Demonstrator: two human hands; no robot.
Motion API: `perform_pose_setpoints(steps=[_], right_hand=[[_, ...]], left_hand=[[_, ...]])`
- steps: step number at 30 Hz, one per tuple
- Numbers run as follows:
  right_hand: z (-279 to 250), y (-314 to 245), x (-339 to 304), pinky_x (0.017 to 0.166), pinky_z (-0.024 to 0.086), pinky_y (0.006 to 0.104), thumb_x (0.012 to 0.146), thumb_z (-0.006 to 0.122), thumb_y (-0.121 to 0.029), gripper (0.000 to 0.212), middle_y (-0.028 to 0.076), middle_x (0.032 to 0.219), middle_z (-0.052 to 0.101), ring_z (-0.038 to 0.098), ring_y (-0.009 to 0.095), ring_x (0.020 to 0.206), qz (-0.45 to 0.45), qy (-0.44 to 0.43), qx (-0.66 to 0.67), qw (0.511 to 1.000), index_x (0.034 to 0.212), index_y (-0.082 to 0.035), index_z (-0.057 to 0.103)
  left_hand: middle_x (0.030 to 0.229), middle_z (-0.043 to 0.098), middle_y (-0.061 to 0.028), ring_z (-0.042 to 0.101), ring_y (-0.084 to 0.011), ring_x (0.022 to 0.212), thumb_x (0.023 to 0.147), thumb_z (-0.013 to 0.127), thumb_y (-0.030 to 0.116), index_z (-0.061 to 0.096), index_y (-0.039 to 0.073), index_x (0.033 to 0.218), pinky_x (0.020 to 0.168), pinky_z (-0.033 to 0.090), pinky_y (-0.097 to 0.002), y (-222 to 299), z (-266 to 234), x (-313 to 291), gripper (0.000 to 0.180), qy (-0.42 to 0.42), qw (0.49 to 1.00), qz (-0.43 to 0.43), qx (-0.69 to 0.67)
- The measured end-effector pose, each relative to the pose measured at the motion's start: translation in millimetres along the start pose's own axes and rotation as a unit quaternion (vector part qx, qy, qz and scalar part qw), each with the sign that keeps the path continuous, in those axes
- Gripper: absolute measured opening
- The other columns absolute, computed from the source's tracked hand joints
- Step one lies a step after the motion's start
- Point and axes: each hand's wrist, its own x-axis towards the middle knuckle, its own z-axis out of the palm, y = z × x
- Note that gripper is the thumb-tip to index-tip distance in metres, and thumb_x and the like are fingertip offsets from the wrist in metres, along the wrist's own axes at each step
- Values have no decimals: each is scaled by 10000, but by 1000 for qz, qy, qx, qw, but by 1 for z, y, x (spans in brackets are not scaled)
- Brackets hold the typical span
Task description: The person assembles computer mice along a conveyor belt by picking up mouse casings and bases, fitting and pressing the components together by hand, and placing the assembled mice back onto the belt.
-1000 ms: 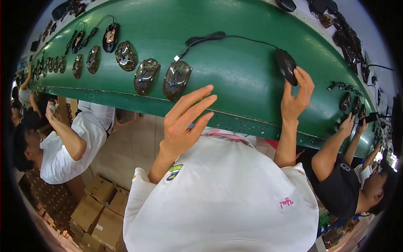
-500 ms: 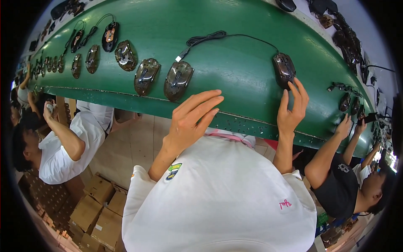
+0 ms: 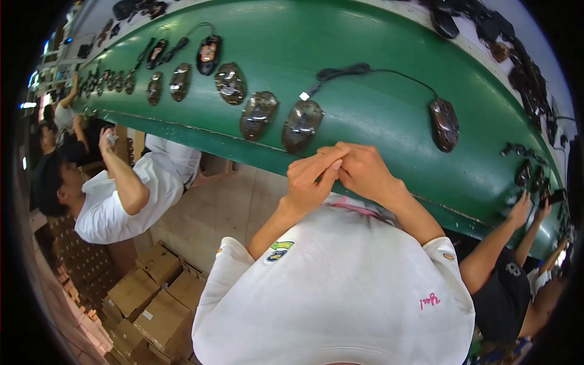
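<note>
The smoky translucent oval plastic mouse shell [image 3: 302,126] lay on the glossy green tabletop [image 3: 389,121], long axis pointing away, its near end closer to the left hand [image 3: 309,181] than the right hand [image 3: 367,173], fingers curled together, contents undeterminable.

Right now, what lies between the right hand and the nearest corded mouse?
In the head view, only green surface shows between the right hand and that corded mouse.

I am in a factory workshop. I can tell by the long green table [image 3: 389,39] with lots of computer mice [image 3: 231,84] in a row. Other workers [image 3: 100,219] are along my side of it, and brown boxes [image 3: 164,319] are piled up nearby.
</note>
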Motion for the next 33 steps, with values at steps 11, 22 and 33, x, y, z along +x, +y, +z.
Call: perform_pose_setpoints(steps=[11, 22, 33], right_hand=[[15, -35, 16, 595, 524, 343, 887, 699, 7, 172, 60, 892, 750, 657, 230, 630, -8, 0, 33, 999, 1052, -31, 732], [14, -37, 20, 587, 530, 333, 882, 713, 4, 158, 74, 863, 778, 669, 228, 604, 34, 8, 44, 998, 1031, -23, 758], [10, -42, 19, 574, 527, 328, 889, 718, 6, 160, 67, 898, 794, 675, 217, 602, 40, 2, 21, 999, 1039, -21, 768]], left_hand=[[1301, 628, -130, 581, -324, 1204, 855, 706, -50, 715, 22, 1255, 1047, 490, -430, -24, -36, 32, 406, 112, 974, 46, 193], [1481, 524, -156, 508, -396, 1371, 871, 726, 24, 645, 47, 1368, 1165, 425, -496, -20, -39, 36, 504, 138, 974, 8, 182], [1491, 536, -167, 516, -383, 1395, 829, 778, 43, 649, 39, 1364, 1178, 424, -475, -21, -38, 33, 550, 121, 978, -20, 170]])
